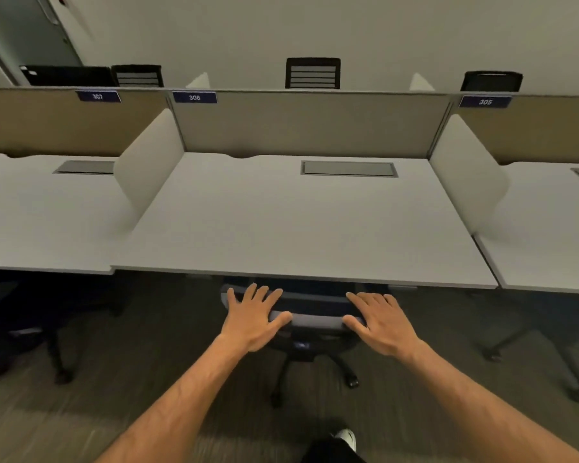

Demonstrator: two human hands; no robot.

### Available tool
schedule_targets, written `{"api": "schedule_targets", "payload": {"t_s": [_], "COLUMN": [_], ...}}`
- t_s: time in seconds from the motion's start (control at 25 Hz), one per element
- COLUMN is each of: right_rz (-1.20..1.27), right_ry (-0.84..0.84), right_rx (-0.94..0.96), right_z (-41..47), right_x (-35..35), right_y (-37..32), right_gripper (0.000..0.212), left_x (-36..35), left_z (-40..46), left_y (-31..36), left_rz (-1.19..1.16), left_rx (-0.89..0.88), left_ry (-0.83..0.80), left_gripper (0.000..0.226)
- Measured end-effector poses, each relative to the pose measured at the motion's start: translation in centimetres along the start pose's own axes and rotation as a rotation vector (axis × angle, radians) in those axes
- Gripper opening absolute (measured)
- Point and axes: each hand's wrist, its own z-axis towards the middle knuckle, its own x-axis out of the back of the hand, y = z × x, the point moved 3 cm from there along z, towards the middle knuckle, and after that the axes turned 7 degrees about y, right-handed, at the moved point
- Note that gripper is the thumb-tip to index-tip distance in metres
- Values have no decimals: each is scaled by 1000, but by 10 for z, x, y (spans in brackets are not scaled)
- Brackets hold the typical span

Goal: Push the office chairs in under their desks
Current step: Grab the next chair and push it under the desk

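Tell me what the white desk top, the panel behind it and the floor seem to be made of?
The white rectangular desk top looks like matte laminate over board: smooth, even, faint sheen. The beige back partition panel seems fabric-covered, dull and slightly textured, with a thin grey frame. The dark brown-grey floor looks like low-pile carpet with faint stripes, though blur leaves that open.

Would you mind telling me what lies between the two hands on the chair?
In the head view, only a bare stretch of the chair back's top edge lies between the left hand and right hand.

chair seat (301,289): hidden under desk (298,228) | carpet (147,362): blurred | shoe (346,437): partly cut off
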Motion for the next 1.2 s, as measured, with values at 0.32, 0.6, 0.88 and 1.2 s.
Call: {"api": "schedule_targets", "payload": {"t_s": [0.32, 0.6, 0.88, 1.2], "right_rz": [-38, -51, -36, -53], "right_ry": [62, 115, 136, 143], "right_rx": [-57, -57, -72, -98], "right_z": [0, 13, 33, 66], "right_x": [3, 1, 0, -2], "right_y": [-3, 0, -1, 7], "right_gripper": [82, 76, 76, 73], "left_x": [5, 10, 8, 17], "left_z": [7, 22, 46, 79], "left_y": [-25, -31, -42, -48], "left_rz": [-1, 24, 28, 12], "left_rx": [-76, -122, -114, -131], "left_ry": [21, 78, 139, 169], "left_gripper": [82, 88, 85, 84]}}
